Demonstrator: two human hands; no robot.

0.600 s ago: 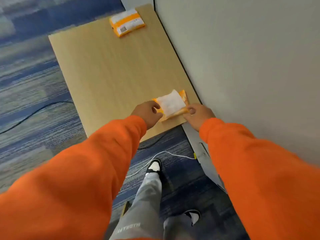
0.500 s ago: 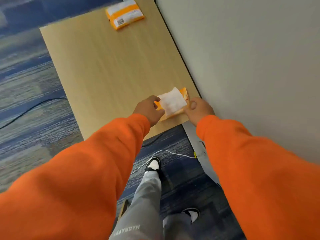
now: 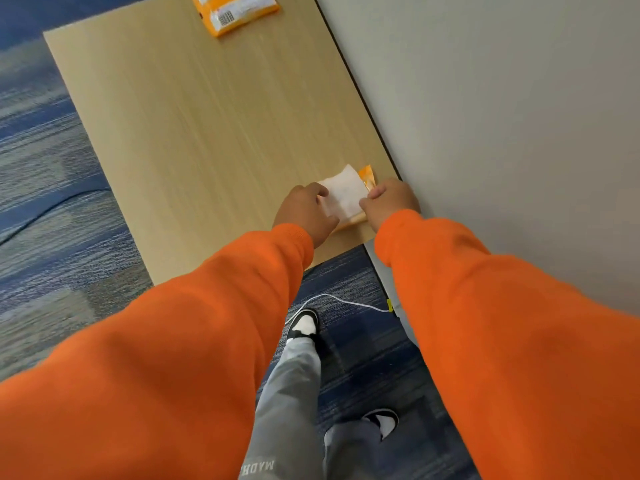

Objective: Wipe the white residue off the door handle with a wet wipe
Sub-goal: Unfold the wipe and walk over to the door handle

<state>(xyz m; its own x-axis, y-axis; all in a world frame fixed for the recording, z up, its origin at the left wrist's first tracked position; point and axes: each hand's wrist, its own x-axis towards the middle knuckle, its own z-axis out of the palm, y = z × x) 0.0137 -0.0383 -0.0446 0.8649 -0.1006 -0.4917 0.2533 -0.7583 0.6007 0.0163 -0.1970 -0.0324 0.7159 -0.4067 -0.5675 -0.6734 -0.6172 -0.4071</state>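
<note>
A folded white wet wipe [image 3: 343, 194] lies on top of a small orange sachet [image 3: 367, 176] near the right front corner of the light wood table [image 3: 214, 126]. My left hand [image 3: 304, 213] pinches the wipe's left edge. On the right edge, my right hand [image 3: 389, 199] pinches the wipe with curled fingers. Both arms wear orange sleeves. The door handle is not in view.
An orange and white pack of wipes [image 3: 235, 10] lies at the table's far edge. A grey wall [image 3: 502, 116] runs along the table's right side. A white cable [image 3: 343, 301] lies on the blue carpet near my black-and-white shoes [image 3: 303, 323].
My hands have closed in on the wipe from both sides, now covering more of the orange sachet. The camera has shifted, so the far pack sits higher in view.
</note>
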